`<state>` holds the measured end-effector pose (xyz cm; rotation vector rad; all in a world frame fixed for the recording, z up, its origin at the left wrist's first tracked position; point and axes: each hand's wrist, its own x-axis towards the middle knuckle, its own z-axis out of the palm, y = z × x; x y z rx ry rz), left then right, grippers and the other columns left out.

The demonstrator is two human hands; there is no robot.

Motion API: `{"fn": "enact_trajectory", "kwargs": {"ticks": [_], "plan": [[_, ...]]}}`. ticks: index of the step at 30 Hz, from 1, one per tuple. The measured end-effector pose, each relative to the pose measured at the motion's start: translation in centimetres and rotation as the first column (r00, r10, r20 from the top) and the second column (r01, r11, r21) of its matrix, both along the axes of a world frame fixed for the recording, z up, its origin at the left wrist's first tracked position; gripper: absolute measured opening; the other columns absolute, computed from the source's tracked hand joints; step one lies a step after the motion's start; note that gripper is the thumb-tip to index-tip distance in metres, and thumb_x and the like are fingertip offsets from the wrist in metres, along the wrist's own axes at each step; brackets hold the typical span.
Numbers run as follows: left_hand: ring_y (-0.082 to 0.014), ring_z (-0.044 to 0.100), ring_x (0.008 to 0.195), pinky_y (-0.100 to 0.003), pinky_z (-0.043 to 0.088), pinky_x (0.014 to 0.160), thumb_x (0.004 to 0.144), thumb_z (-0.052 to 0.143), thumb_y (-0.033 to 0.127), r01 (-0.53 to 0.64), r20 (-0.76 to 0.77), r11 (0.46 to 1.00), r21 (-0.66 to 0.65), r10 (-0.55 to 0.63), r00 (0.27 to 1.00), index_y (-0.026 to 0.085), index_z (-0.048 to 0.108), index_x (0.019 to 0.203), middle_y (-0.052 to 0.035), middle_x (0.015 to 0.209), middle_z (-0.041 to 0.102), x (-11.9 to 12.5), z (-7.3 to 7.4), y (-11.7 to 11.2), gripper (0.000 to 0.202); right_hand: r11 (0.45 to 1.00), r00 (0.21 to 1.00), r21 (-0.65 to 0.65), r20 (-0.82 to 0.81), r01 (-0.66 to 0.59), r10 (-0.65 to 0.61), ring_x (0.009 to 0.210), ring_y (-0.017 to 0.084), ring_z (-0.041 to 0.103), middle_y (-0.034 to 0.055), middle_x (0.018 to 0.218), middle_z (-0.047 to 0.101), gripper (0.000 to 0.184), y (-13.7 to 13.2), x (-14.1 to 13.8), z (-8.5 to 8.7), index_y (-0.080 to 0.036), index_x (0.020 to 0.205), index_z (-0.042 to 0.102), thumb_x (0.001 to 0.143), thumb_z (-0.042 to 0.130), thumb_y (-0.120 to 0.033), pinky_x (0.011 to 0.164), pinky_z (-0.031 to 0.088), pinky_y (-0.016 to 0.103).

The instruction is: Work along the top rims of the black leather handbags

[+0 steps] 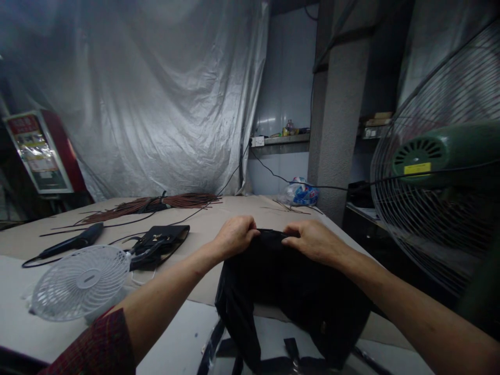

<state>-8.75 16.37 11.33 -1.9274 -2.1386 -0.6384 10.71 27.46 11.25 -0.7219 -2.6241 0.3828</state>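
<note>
A black fabric bag [269, 276] stands in front of me on the table, its dark inside facing me and a strap with a small metal fitting hanging at the front. My left hand [236, 237] pinches the bag's far top edge between thumb and fingers. A short way to the right along that edge, my right hand [314, 240] grips it the same way. Between the two hands a stretch of the edge shows. Shadow hides most of the bag's interior.
Left of my arm are a small white fan [88, 281], a small black bag [162, 239] and a black corded tool [74, 242]. Brown cords [175, 200] lie bundled behind. A plastic bag [302, 192] sits at the back; a large green fan [441, 156] looms right.
</note>
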Motion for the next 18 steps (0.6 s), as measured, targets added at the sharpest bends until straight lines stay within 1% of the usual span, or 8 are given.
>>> {"fn": "enact_trajectory", "kwargs": {"ticks": [3,6,9,11,13,15,16,18], "plan": [[-0.0197,0.061,0.075,-0.028,0.043,0.066,0.082,0.057,0.033,0.007,0.014,1.000,0.017,-0.008,1.000,0.018,0.064,0.083,-0.0047,0.081,0.069,-0.3,-0.2,-0.2,0.016,0.999,0.999,0.004,0.023,0.046,-0.046,0.067,0.016,0.058,0.0013,0.070,0.067,0.017,-0.1,-0.7,0.1,-0.021,0.078,0.069,0.078,0.056,-0.033,0.057,0.034,0.025],[-0.0203,0.061,0.075,-0.028,0.044,0.066,0.083,0.056,0.034,0.018,-0.006,1.000,0.010,-0.017,1.000,0.018,0.064,0.085,-0.0053,0.081,0.069,-0.6,-0.3,-0.3,0.018,0.998,0.998,0.031,0.040,0.049,-0.050,0.068,0.016,0.057,0.0019,0.070,0.066,0.019,-0.2,-0.8,0.2,-0.021,0.078,0.069,0.080,0.055,-0.034,0.057,0.033,0.026],[-0.0211,0.062,0.077,-0.029,0.044,0.067,0.084,0.054,0.035,0.027,-0.031,1.000,-0.006,-0.027,0.999,0.018,0.064,0.087,-0.0061,0.082,0.069,-0.4,-0.2,-0.3,0.019,0.991,0.996,0.123,0.071,0.054,-0.063,0.069,0.017,0.057,0.0031,0.070,0.066,0.019,-0.4,-1.0,0.3,-0.022,0.076,0.068,0.081,0.054,-0.033,0.059,0.032,0.027],[-0.0216,0.062,0.078,-0.029,0.045,0.068,0.084,0.054,0.034,0.024,-0.039,1.000,-0.014,-0.025,0.999,0.018,0.064,0.087,-0.0065,0.083,0.069,-0.2,-0.1,-0.3,0.019,0.975,0.990,0.203,0.094,0.088,-0.109,0.070,0.018,0.057,0.0042,0.071,0.067,0.019,-0.4,-1.1,0.4,-0.021,0.073,0.068,0.081,0.054,-0.032,0.059,0.031,0.028],[-0.0220,0.062,0.079,-0.030,0.045,0.070,0.085,0.054,0.033,0.010,-0.049,1.000,-0.022,-0.012,0.999,0.018,0.064,0.088,-0.0071,0.083,0.069,0.1,0.0,-0.2,0.019,0.959,0.979,0.248,0.114,0.138,-0.170,0.071,0.019,0.057,0.0051,0.072,0.067,0.021,-0.2,-1.3,0.3,-0.022,0.071,0.068,0.081,0.054,-0.034,0.058,0.030,0.028],[-0.0222,0.062,0.080,-0.030,0.046,0.072,0.085,0.053,0.033,-0.001,-0.061,1.000,-0.029,0.000,0.998,0.018,0.064,0.089,-0.0074,0.084,0.069,0.3,0.1,-0.1,0.018,0.958,0.973,0.240,0.129,0.157,-0.192,0.071,0.019,0.058,0.0053,0.073,0.067,0.023,0.0,-1.4,0.3,-0.022,0.073,0.068,0.082,0.053,-0.037,0.057,0.030,0.028],[-0.0221,0.062,0.080,-0.030,0.046,0.073,0.085,0.053,0.032,-0.005,-0.065,0.999,-0.032,0.003,0.998,0.018,0.064,0.089,-0.0074,0.084,0.069,0.4,0.1,0.0,0.018,0.965,0.977,0.219,0.125,0.143,-0.173,0.072,0.019,0.059,0.0052,0.075,0.068,0.024,0.1,-1.5,0.3,-0.022,0.076,0.069,0.083,0.052,-0.038,0.058,0.031,0.028],[-0.0219,0.062,0.081,-0.030,0.046,0.073,0.085,0.053,0.033,-0.009,-0.066,0.999,-0.036,0.007,0.998,0.018,0.064,0.090,-0.0073,0.085,0.069,0.4,0.1,0.1,0.019,0.983,0.991,0.166,0.089,0.084,-0.100,0.077,0.019,0.060,0.0045,0.083,0.070,0.025,0.1,-1.9,0.4,-0.023,0.091,0.069,0.082,0.053,-0.041,0.061,0.034,0.028]]}}
